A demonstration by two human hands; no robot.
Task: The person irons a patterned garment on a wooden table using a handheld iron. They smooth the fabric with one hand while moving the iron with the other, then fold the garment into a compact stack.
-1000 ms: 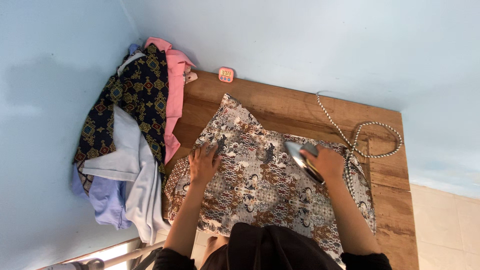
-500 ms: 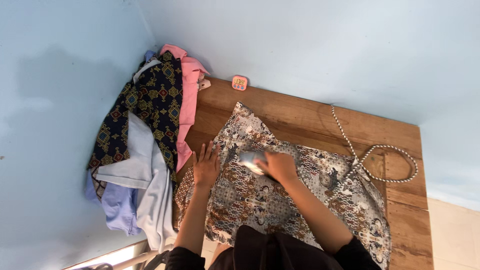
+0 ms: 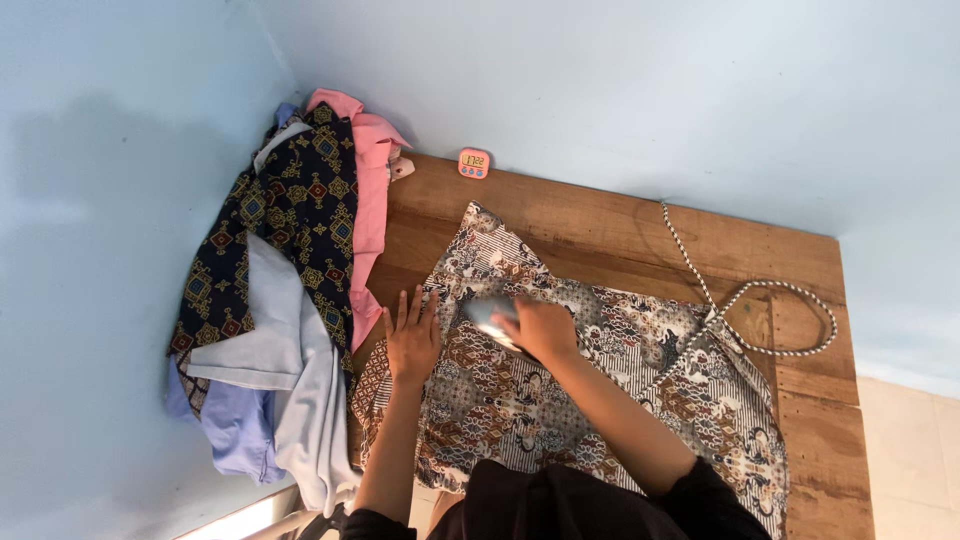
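A brown and white patterned shirt (image 3: 600, 390) lies spread flat on a wooden table (image 3: 600, 220). My left hand (image 3: 411, 337) rests flat on the shirt's left part, fingers apart. My right hand (image 3: 540, 327) grips the handle of a silver clothes iron (image 3: 487, 314), which sits on the cloth just right of my left hand. The iron's braided black and white cord (image 3: 745, 300) trails over the shirt and loops on the table at the right.
A pile of clothes (image 3: 290, 270), dark patterned, pink and light blue, hangs over the table's left end. A small orange timer (image 3: 473, 163) stands at the table's back edge by the blue wall. Pale floor tiles (image 3: 910, 460) show at the right.
My right hand slid the iron leftward across the shirt, from its right part to beside my left hand. The cord followed. My left hand stayed in place.
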